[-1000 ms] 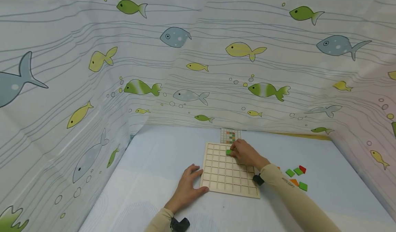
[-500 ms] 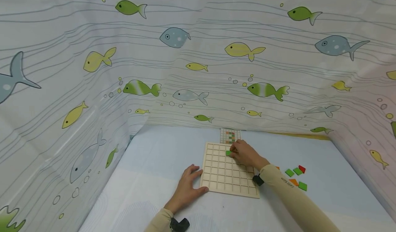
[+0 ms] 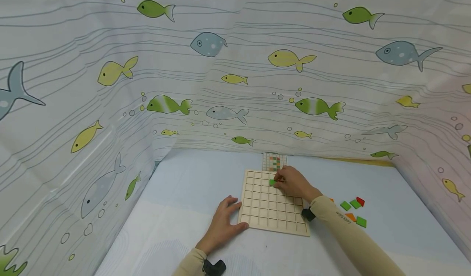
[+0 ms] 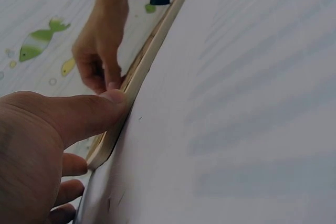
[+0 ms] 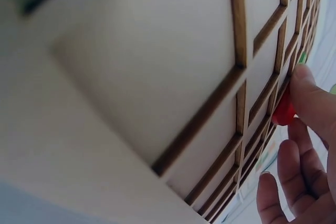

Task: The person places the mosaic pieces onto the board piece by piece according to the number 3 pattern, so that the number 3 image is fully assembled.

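A pale wooden grid board (image 3: 265, 210) lies on the table, with a green square tile (image 3: 272, 182) near its far edge. My right hand (image 3: 295, 184) is over the far part of the board, fingertips beside that tile. In the right wrist view, the thumb and fingers of that hand (image 5: 315, 142) pinch a red piece (image 5: 284, 109) close to the grid, and a bit of green (image 5: 302, 57) shows by the thumb tip. At the board's left side, my left hand (image 3: 222, 223) rests with fingers spread; its thumb touches the board's edge (image 4: 142, 77) in the left wrist view.
Behind the board lies a patterned card (image 3: 270, 162) with coloured squares. Right of my right forearm are several loose pieces, among them a green tile (image 3: 361, 221), a red piece (image 3: 360, 201) and an orange one (image 3: 351, 217). A fish-print sheet (image 3: 257, 100) hangs behind and beside the table.
The fingers of my right hand have shifted slightly beside the green tile. My left hand has stayed at the board's edge.
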`<state>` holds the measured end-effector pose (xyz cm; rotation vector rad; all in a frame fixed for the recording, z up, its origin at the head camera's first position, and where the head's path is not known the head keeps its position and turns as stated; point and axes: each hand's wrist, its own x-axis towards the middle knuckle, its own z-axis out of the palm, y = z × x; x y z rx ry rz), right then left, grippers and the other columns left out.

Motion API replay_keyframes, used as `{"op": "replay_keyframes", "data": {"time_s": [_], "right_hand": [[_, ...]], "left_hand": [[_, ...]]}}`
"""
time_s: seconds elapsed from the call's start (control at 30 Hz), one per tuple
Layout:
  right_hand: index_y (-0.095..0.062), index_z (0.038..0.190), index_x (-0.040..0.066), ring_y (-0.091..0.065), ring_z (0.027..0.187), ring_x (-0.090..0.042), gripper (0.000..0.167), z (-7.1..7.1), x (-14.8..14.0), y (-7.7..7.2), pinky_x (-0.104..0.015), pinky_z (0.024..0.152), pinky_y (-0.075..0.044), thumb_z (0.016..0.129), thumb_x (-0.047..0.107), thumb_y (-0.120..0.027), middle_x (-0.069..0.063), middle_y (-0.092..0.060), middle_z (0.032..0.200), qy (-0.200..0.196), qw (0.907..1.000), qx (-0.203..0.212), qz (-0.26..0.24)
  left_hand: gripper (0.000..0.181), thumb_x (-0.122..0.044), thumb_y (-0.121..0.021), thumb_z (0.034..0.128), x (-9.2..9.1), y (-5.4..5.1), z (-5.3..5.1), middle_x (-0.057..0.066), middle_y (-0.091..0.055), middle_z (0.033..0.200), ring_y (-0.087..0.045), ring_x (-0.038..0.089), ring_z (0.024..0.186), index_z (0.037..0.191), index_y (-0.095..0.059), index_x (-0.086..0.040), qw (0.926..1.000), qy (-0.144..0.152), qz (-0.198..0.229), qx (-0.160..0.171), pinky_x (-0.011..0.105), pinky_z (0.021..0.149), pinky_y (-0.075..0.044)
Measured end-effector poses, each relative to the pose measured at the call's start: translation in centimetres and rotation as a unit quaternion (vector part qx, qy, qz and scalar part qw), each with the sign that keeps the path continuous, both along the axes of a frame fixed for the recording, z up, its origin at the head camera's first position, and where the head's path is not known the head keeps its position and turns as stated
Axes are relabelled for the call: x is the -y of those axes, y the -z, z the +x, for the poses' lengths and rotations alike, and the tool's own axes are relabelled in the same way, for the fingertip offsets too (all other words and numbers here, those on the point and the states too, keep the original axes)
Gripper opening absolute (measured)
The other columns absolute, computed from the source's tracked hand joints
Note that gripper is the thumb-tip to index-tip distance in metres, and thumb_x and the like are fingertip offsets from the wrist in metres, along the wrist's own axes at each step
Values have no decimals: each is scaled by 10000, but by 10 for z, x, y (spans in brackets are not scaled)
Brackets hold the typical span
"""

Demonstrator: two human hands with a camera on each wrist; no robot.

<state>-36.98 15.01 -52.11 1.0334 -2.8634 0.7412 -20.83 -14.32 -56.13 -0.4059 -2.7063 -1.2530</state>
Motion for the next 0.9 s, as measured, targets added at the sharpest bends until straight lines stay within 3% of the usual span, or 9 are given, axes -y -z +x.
{"op": "replay_keyframes", "data": {"time_s": [0.4, 0.63, 0.9], "right_hand": [[-821, 1032, 91, -695, 877, -138, 154, 1, 1, -2, -325, 782, -609, 918, 194, -838, 9, -753, 957, 132, 9997, 189, -97], [-838, 1014, 74, -680, 848, -135, 144, -1, 2, -4, -302, 734, -582, 909, 173, -844, 6, -770, 943, -60, 9999, -112, -64], [-847, 1006, 85, -658, 838, -123, 139, 1, 3, -4, -282, 713, -561, 894, 168, -854, 14, -775, 929, -107, 9998, -188, 22]], "left_hand": [[709, -341, -900, 836, 0, 1, 1, 203, -530, 1496, -400, 475, 1506, 1394, -653, 19, 10000, -7, 17, -14, 691, 1194, -382], [697, -323, -902, 832, 1, 1, 0, 204, -538, 1486, -401, 480, 1504, 1392, -658, 13, 10000, 19, 53, -39, 696, 1194, -377], [705, -335, -901, 836, 1, 0, 1, 214, -538, 1483, -403, 482, 1501, 1391, -654, 23, 10000, 21, -26, -54, 696, 1195, -375]]}}
